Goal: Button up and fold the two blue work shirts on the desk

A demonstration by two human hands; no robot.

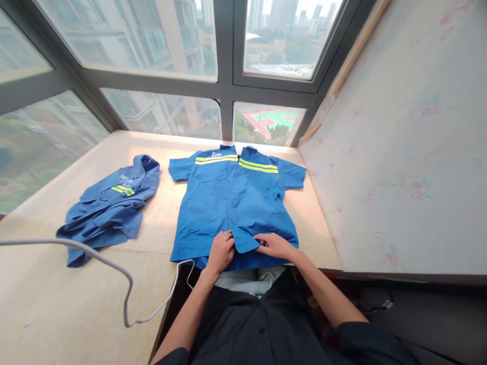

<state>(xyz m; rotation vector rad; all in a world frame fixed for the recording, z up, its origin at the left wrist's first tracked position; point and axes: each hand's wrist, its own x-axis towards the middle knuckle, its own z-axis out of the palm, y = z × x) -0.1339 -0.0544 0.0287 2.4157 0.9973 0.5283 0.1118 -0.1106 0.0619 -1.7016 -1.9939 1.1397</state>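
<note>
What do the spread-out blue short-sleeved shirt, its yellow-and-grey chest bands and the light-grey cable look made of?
Blue short-sleeved shirt: matte fabric, probably cotton or a blend; soft creases and pocket outlines show.
Yellow-and-grey chest bands: likely applied tape, perhaps reflective; crisp edges, bright stripes. Can't confirm reflectivity.
Light-grey cable: probably a plastic or rubber sheath; smooth, even surface with rounded bends.

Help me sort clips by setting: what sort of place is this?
Probably a bay-window nook in a high-up home: windows overlook a sports court, and a flowered wall stands beside.
</note>
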